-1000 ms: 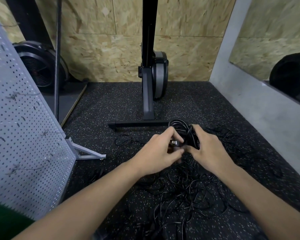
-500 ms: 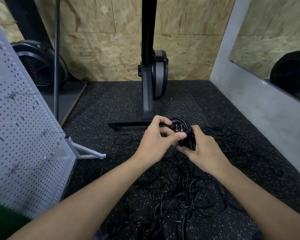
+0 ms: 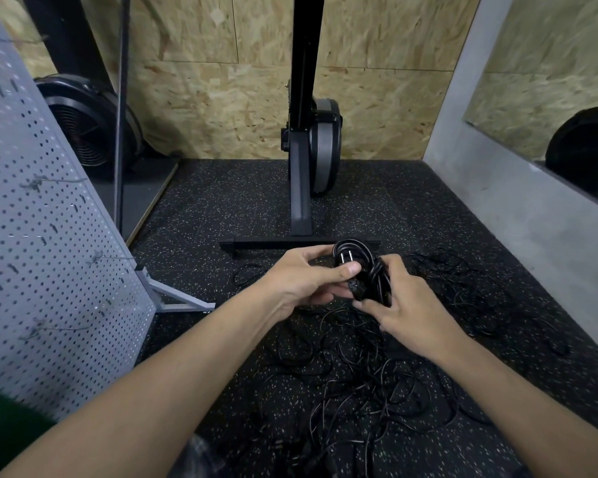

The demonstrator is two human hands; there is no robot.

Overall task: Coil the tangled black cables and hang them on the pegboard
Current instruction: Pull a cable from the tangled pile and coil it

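- Coiled cable (image 3: 376,279): held off the floor between both hands, directly above the loose tangle (image 3: 359,381).
- Change over the last second: the bundle has come up slightly. The plug (image 3: 346,259) now shows its two prongs inside the loop; earlier the left fingers covered it.
- Left hand (image 3: 301,279): thumb and fingers pinched on the plug end.
- Right hand (image 3: 406,307): fingers curled round the gathered turns.
- Reading: the loose end is probably being tucked in to lock this coil, so hanging comes next.
- Pegboard (image 3: 49,236): stands well apart on the left, with no cable on its visible pegs.
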